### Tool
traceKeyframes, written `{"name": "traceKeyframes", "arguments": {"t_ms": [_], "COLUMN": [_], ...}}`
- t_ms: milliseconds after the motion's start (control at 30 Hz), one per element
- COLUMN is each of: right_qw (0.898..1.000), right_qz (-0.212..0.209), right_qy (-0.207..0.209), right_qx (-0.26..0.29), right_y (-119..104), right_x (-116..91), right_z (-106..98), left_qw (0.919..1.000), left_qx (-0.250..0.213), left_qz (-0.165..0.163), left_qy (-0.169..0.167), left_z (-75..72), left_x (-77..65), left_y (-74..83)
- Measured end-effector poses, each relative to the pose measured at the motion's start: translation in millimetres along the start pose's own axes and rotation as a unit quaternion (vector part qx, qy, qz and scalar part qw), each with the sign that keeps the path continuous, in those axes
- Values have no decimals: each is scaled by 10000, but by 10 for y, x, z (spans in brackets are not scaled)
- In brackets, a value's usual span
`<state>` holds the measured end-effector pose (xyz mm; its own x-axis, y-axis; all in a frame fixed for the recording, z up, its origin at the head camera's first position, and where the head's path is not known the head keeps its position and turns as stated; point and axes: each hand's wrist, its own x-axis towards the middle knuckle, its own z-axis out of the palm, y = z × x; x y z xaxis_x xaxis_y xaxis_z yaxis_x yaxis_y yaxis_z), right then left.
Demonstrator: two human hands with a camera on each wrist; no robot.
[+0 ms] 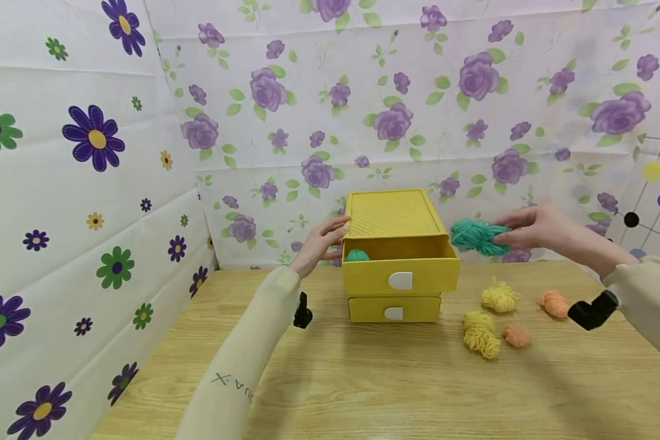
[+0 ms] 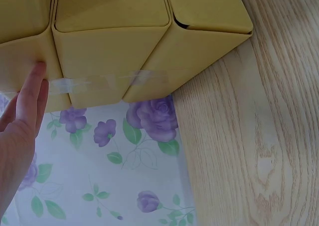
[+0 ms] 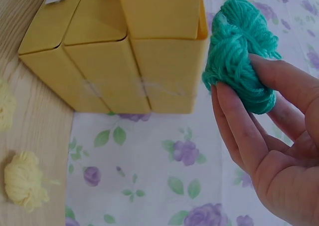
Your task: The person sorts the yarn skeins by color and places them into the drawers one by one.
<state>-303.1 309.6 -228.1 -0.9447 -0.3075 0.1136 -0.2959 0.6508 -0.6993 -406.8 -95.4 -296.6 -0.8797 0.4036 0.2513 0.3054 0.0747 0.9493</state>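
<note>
My right hand (image 1: 539,231) holds a teal skein of yarn (image 1: 480,236) between thumb and fingers, in the air just right of a yellow drawer unit (image 1: 392,211). In the right wrist view the skein (image 3: 241,54) is pinched at its lower end, apart from the unit. The unit's top drawer (image 1: 374,278) is pulled out, and a second teal yarn ball (image 1: 357,255) shows inside at the left. With extended fingers my left hand (image 1: 320,244) touches the unit's left side near the top; the left wrist view shows its fingertips against the yellow wall (image 2: 30,61).
Two yellow yarn skeins, one farther back (image 1: 500,297) and one nearer (image 1: 481,335), lie on the wooden table (image 1: 330,385) right of the unit. Beside them are two orange yarn pieces (image 1: 553,304). A lower drawer (image 1: 394,310) is closed. Flowered cloth (image 1: 319,98) hangs behind.
</note>
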Motion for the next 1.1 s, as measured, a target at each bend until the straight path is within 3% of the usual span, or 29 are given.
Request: {"name": "traceKeyframes", "arguments": {"t_ms": [200, 633, 1100], "right_qw": [10000, 9976, 9982], "right_qz": [7, -138, -381], "right_qy": [-67, -71, -224], "right_qx": [-24, 675, 407], "right_y": [-210, -456, -582], "right_x": [89, 320, 499], "right_z": [68, 287, 544], "left_qw": [10000, 9999, 10000], "left_qx": [-29, -86, -36], "left_qz": [-11, -53, 19], "left_qy": [-19, 27, -23], "left_z": [-6, 7, -2], "left_x": [-6, -18, -22], "left_y": [0, 24, 12]}}
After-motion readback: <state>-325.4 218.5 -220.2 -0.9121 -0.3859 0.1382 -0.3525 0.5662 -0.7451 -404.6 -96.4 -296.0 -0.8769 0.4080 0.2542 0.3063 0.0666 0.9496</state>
